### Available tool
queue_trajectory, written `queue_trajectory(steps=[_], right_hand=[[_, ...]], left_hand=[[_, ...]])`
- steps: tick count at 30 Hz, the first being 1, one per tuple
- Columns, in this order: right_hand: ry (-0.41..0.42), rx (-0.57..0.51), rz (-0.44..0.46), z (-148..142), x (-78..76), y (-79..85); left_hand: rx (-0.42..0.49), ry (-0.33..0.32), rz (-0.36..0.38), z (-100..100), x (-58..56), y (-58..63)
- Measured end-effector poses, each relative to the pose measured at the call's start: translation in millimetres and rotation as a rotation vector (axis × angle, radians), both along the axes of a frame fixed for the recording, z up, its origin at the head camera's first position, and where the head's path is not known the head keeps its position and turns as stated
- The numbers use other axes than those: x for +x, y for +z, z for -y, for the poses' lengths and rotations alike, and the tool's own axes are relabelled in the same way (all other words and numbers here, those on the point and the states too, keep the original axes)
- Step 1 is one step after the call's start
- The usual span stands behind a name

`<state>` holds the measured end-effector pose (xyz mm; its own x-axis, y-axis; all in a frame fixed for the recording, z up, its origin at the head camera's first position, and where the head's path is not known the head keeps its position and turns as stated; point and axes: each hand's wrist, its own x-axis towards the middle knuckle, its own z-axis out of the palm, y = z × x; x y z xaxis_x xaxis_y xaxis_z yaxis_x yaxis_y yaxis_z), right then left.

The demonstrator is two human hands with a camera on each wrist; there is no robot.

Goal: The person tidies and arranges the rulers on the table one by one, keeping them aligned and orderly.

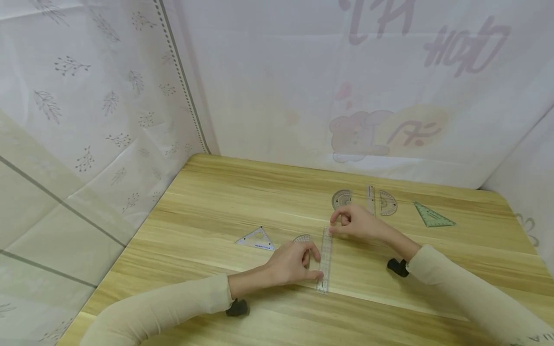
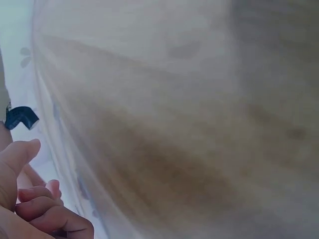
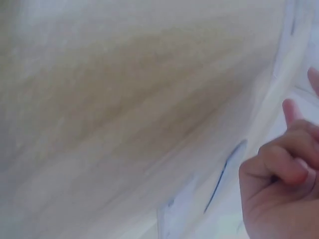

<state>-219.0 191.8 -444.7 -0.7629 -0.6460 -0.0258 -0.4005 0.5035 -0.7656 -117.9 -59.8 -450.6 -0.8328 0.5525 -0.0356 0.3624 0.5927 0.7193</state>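
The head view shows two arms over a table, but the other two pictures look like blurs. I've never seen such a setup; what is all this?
There is no machine: these are a person's bare left hand and right hand. The head camera looks forward and down; the blurrier pictures come from a camera on each wrist.

Both hands' fingertips are at a clear ruler; I can't tell whether they grip or merely touch it.

On the wooden table also lie a clear triangle, a protractor partly behind the left hand, two more protractors, another ruler and a green triangle.
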Motion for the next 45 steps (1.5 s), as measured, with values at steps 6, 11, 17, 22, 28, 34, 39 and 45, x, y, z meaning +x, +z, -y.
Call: queue_trajectory(steps=[6,11,17,22,28,34,39,45], right_hand=[[0.129,-0.024,0.004,-11.9,-0.4,8.2],[0.17,-0.025,0.055,-24.1,0.7,15.1],[0.173,-0.041,0.052,-39.8,2.4,24.0],[0.152,-0.04,0.051,-51.3,3.1,29.2],[0.106,0.001,0.033,-59.9,2.0,33.2],[0.055,0.017,0.036,-65.2,-1.0,38.2],[0.03,0.007,0.048,-69.1,-4.3,41.5],[-0.004,0.03,0.069,-68.5,-10.1,44.9]], left_hand=[[0.044,-0.006,-0.008,-1.9,-7.1,4.0],[0.113,-0.008,0.023,-3.7,-16.6,10.4],[0.145,-0.034,0.055,-6.0,-30.3,23.0],[0.163,-0.038,0.075,-8.3,-42.1,29.6],[0.153,0.0,0.07,-13.0,-55.4,28.6],[0.117,0.054,0.072,-17.1,-64.5,28.5],[0.097,0.077,0.071,-19.4,-70.6,28.0],[0.069,0.095,0.082,-21.4,-80.3,26.8]])
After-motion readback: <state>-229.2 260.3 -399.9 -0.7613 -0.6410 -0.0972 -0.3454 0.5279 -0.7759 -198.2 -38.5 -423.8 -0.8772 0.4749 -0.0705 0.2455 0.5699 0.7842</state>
